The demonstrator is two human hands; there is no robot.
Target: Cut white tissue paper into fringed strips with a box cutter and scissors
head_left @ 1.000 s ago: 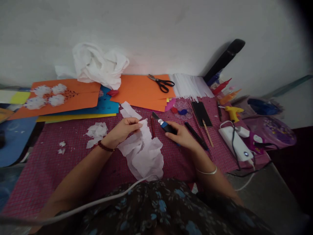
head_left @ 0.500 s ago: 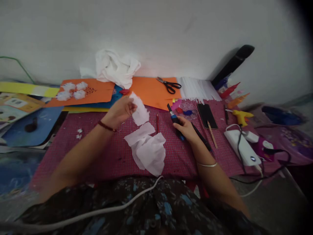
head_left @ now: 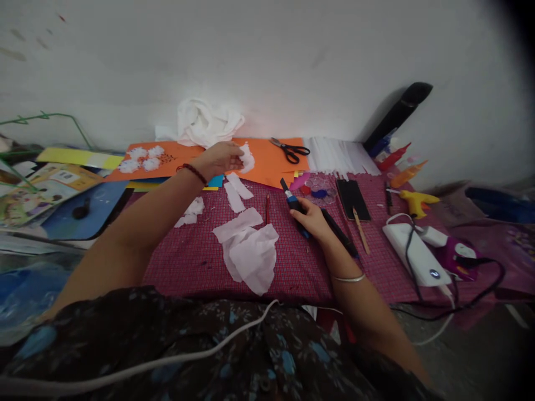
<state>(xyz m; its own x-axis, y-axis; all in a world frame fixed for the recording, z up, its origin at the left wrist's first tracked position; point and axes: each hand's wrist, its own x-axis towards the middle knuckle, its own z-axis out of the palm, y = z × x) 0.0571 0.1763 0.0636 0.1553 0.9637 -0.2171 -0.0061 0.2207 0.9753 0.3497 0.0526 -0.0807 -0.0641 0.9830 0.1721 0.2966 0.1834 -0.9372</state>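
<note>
My left hand (head_left: 222, 158) reaches over the orange paper (head_left: 271, 161) at the back, its fingers closed on a small torn piece of white tissue paper (head_left: 247, 158). Wrapped in my right hand (head_left: 310, 216) is a blue and black utility knife (head_left: 293, 201), its blade out and pointing away from me. A larger crumpled white tissue sheet (head_left: 253, 253) lies between my forearms near the table's front edge. Behind it are tissue strips (head_left: 237, 191), and a red pencil (head_left: 268, 209) rests alongside. Small tissue scraps (head_left: 192, 211) lie under my left forearm.
Black-handled scissors (head_left: 290, 149) lie on the orange paper. A bunched white cloth (head_left: 204, 122) sits against the wall. To the right are a phone (head_left: 353, 197), a wooden stick (head_left: 360, 231), a yellow glue gun (head_left: 416, 201) and a white power device (head_left: 416, 256) with cables.
My left hand has lifted the torn tissue piece off the larger sheet and carried it away from me to the back. My right hand still holds the knife, now apart from the tissue.
</note>
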